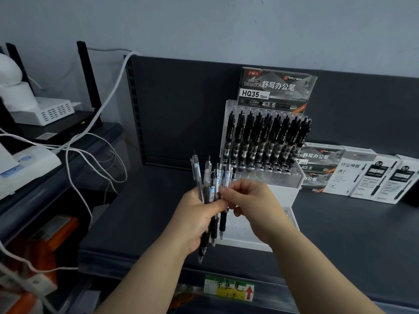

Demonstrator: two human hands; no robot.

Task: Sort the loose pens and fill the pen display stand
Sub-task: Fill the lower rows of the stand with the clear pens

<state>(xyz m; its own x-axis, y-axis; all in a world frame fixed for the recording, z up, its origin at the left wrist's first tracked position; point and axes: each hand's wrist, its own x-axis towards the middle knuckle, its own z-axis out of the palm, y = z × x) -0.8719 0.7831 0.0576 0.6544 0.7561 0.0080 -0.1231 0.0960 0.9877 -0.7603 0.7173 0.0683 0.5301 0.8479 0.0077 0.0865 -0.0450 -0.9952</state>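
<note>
1. Bundle of pens [212, 189]: clear barrels w/ black grips, tips down, clickers up, held above the shelf [147, 211], just in front of the stand
2. Left hand [199, 214] grasps the bundle, fingers curled round its middle
3. Right hand [249, 200] pinches a single pen [223, 220] at the bundle's right edge w/ thumb + fingertips; that pen hangs lower than the rest
4. Pen display stand [283, 180]: clear acrylic, behind the hands. Back rows hold black pens [265, 137]; front holes look empty, and the lower tier [260, 225] shows no pens
5. Step in hand, as I judge it: sorting, i.e. picking 1 pen out of the bundle; the stand is only part filled
6. Next move calls for drawing that pen free w/o dragging its neighbours, keeping the tip down, and lining it up w/ an empty hole while the left hand keeps the rest firm
7. Around: header box [275, 88] atop the stand, pen boxes [362, 175] to its right, price label [229, 290] on the shelf edge, white cables [97, 114] at left
</note>
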